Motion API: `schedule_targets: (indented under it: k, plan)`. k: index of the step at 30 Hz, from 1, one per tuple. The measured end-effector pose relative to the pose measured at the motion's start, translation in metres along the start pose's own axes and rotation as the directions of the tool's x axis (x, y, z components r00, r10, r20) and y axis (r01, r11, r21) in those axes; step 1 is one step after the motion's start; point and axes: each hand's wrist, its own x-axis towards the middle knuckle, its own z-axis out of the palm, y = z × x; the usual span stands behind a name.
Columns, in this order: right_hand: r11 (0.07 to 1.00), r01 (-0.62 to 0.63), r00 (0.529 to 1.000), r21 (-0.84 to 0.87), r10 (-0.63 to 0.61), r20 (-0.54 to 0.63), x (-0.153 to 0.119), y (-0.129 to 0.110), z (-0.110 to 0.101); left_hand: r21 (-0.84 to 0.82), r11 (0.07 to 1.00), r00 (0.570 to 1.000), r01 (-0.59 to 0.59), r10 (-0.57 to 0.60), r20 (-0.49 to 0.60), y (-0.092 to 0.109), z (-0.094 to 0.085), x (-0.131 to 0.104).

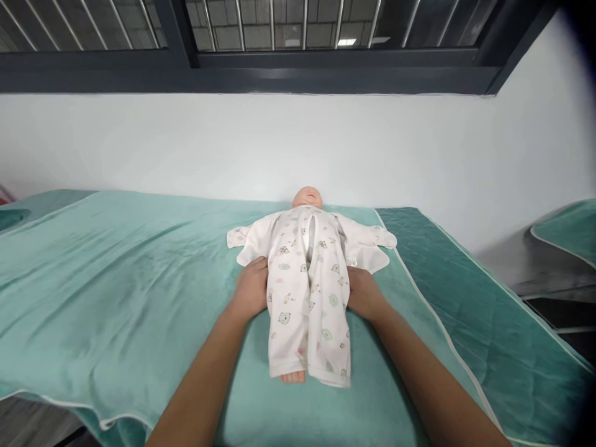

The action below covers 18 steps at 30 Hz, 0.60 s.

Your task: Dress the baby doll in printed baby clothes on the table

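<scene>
A baby doll [308, 197] lies on its back, its head near the wall. White printed baby pants [287, 298] cover its front from near the neck down to the feet. The toes [293, 377] of one foot show below the left pant leg. A white baby top [261, 233] spreads out under the pants, sleeves stretched to both sides. At the left edge of the pants, my left hand [252, 287] is closed on the cloth, its fingertips hidden. My right hand [364, 292] is closed at the opposite edge, fingers mostly tucked behind the fabric.
The bed is covered by a light green sheet [116, 279] with creases. A darker green quilted pad [475, 310] lies at the right. Behind stand a white wall [233, 143] and a dark window frame [279, 79] with bars. Another green-covered surface [570, 230] is at far right.
</scene>
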Motion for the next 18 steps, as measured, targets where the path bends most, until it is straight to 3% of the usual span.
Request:
schedule_targets:
  k: [6, 9, 13, 18]
  plan:
    - [0.975, -0.083, 0.991, -0.205, 0.102, 0.084, 0.0, 0.0, 0.0, 0.019, 0.978, 0.973, 0.209, -0.21, 0.095, -0.002, -0.001, -0.004]
    - [0.963, -0.136, 0.986, -0.234, 0.154, 0.061, 0.001, 0.001, -0.003, 0.055, 0.956, 0.951, 0.289, -0.293, 0.098, -0.001, -0.003, -0.002]
    - [0.948, -0.253, 0.967, -0.193, 0.243, -0.074, -0.001, 0.004, -0.009, 0.022, 0.914, 0.915, 0.404, -0.404, -0.005, 0.001, -0.004, 0.001]
    - [0.883, -0.446, 0.891, -0.147, 0.422, -0.167, -0.006, 0.01, -0.013, -0.031, 0.869, 0.846, 0.494, -0.488, -0.217, -0.007, -0.002, -0.001]
